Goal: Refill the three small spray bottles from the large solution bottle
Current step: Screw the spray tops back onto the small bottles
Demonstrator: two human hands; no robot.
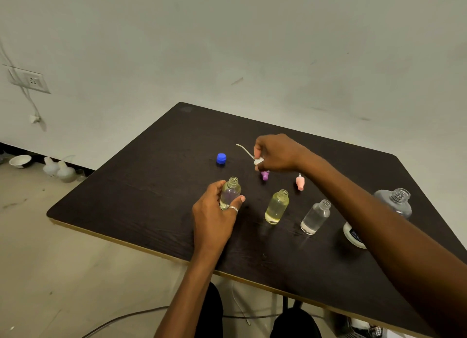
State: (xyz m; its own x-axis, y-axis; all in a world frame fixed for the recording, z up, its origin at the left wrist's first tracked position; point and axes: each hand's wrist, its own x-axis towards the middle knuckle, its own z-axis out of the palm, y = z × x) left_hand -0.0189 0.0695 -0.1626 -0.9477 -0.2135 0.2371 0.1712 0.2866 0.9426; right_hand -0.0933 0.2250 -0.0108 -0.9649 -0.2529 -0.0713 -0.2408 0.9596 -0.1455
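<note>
My left hand (214, 216) grips a small clear spray bottle (230, 192), open-necked and upright on the dark table (141, 186). My right hand (275, 152) holds a white spray head (258, 160) above the table, its thin dip tube curving up to the left. Two more small open bottles stand to the right: a yellowish one (276, 207) and a clear one (316, 217). The large solution bottle (394, 202) stands uncapped at the right, partly hidden by my right forearm. A purple spray head (264, 175) and a pink spray head (300, 183) lie on the table.
A blue cap (221, 158) rests on the table behind the held bottle. The table's near edge runs diagonally below my arms. On the floor by the wall sit a white bowl (20, 161) and pale bottles (59, 169). A cable crosses the floor.
</note>
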